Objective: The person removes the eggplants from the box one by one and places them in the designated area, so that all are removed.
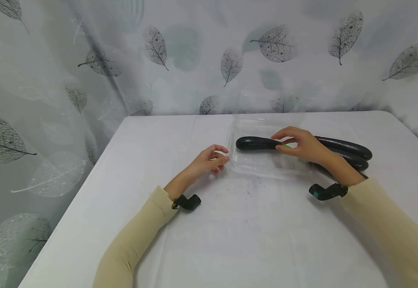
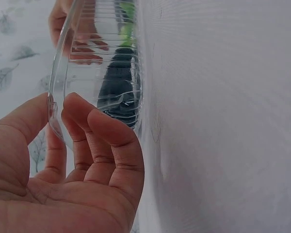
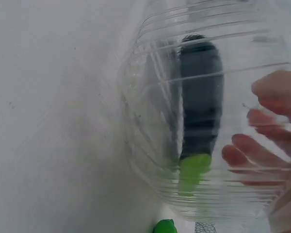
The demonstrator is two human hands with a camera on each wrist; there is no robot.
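A clear plastic container [image 1: 256,171] stands toward the back of the table. Inside it lies a dark eggplant [image 1: 254,143], its green stem end [image 3: 194,170] to the right. My right hand [image 1: 302,144] hovers over that stem end with fingers loosely bent; through the container wall, the right wrist view shows its fingertips apart from the eggplant. At the container's left side, my left hand [image 1: 209,160] pinches the rim [image 2: 52,92] at the thumb tip, with bent fingers [image 2: 111,128] in front of the wall.
Several more eggplants [image 1: 346,148] lie right of the container, partly hidden by my right forearm. A green stem [image 3: 165,226] shows low in the right wrist view. The white tabletop [image 1: 238,240] ends at a leaf-patterned curtain [image 1: 194,52].
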